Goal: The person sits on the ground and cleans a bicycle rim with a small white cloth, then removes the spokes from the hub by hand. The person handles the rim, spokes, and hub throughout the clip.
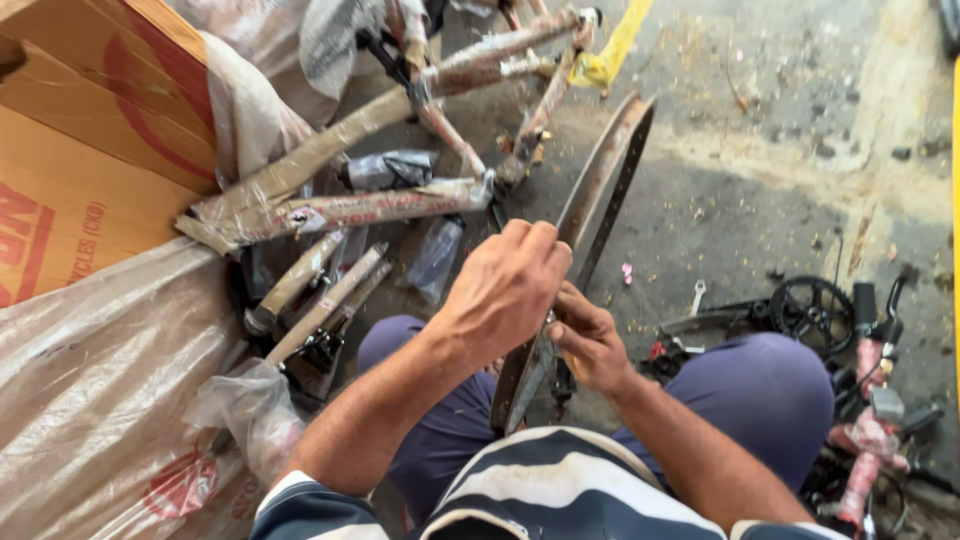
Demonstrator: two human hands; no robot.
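We're sitting on the floor (760, 200) w/ a bare wheel rim (600, 190) held upright between our knees; it runs from our lap up & away toward the frame parts. Left hand (505, 290) is clamped over the rim's near edge from above, fingers curled round it. Right hand (590, 345) is pinched on the rim lower down, thumb & fingertips pressed at its inner face, prob. on a small fitting, but it's too small to tell what. Hands are close together, nearly touching, both on the rim.

As far as we can judge, the bike work is at an early stage. The rim shows no tyre, and no spokes or hub can be made out. The frame (400, 200) lies in front of us in its brown paper & tape wrapping, not yet unwrapped. Small parts in plastic bags (390, 170) sit beside it, bags unopened as far as we see. Right of our knee: a black chainwheel (812, 310), a small spanner (697, 296) on the floor, and handlebars (870, 420) w/ pink wrap on. Cardboard box (90, 140) & plastic sheet (100, 380) are at left. Nothing looks joined to anything yet, so nearly all assembly is left.
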